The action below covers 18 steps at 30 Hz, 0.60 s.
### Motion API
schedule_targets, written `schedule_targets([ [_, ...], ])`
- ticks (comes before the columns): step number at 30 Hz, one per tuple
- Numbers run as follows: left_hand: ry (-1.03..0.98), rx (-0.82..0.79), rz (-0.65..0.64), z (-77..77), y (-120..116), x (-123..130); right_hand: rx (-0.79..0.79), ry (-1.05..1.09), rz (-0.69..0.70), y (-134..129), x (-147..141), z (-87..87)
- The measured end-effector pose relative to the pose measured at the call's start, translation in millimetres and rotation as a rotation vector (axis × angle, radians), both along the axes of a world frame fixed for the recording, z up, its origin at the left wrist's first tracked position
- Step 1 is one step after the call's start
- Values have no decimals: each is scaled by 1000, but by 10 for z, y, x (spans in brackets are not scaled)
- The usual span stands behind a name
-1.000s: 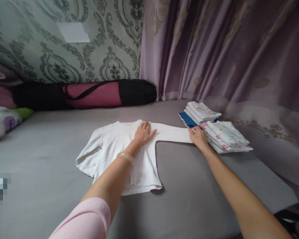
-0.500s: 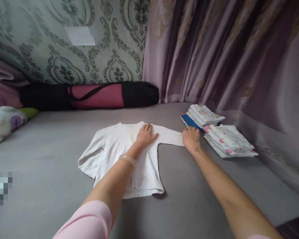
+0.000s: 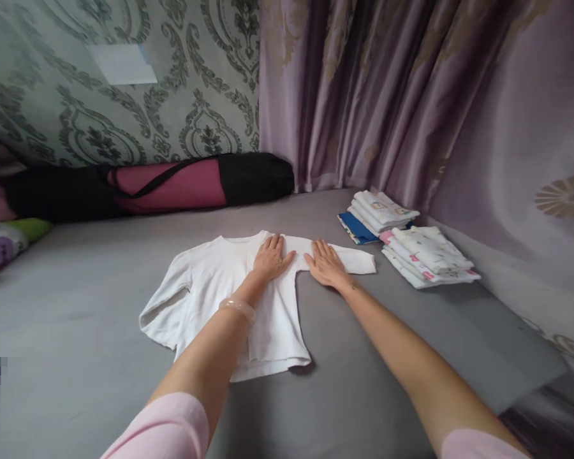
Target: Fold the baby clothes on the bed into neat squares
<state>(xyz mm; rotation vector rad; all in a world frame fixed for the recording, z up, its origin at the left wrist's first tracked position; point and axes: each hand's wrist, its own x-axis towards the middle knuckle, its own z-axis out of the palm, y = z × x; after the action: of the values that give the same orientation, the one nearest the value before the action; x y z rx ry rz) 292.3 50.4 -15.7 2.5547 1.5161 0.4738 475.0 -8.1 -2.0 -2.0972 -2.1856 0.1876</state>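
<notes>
A white long-sleeved shirt (image 3: 220, 280) lies spread on the grey bed sheet (image 3: 90, 299). My left hand (image 3: 272, 257) rests flat on the shirt near the collar and shoulder, fingers stretched out. On the sleeve that reaches to the right, my right hand (image 3: 326, 262) lies palm down with its fingers extended. The cuff of that sleeve shows beyond my right hand. The other sleeve is bent downward at the shirt's left side. My left forearm covers part of the shirt's front.
Folded clothes stand in two stacks at the right, one (image 3: 382, 211) with a blue piece (image 3: 358, 228) beneath, the other (image 3: 430, 256) nearer. A black and pink long bag (image 3: 172, 185) lies along the wall. A plush toy (image 3: 2, 245) sits at the left edge. Purple curtains (image 3: 344, 95) hang behind.
My right hand has let go of the cuff and moved left along the sleeve, now lying flat on it. My left hand stays on the shirt. The view has turned slightly right.
</notes>
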Motion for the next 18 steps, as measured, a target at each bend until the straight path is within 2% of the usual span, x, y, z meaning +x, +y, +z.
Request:
schedule_targets([
  [8, -24, -5, -19, 5, 6, -21, 44, -195, -245, -284, 703, -14],
  [13, -26, -56, -12, 30, 6, 11, 113, -244, -236, -355, 823, -50],
  [18, -14, -225, -72, 239, 3, -58, 92, -273, -255, -284, 849, -109],
])
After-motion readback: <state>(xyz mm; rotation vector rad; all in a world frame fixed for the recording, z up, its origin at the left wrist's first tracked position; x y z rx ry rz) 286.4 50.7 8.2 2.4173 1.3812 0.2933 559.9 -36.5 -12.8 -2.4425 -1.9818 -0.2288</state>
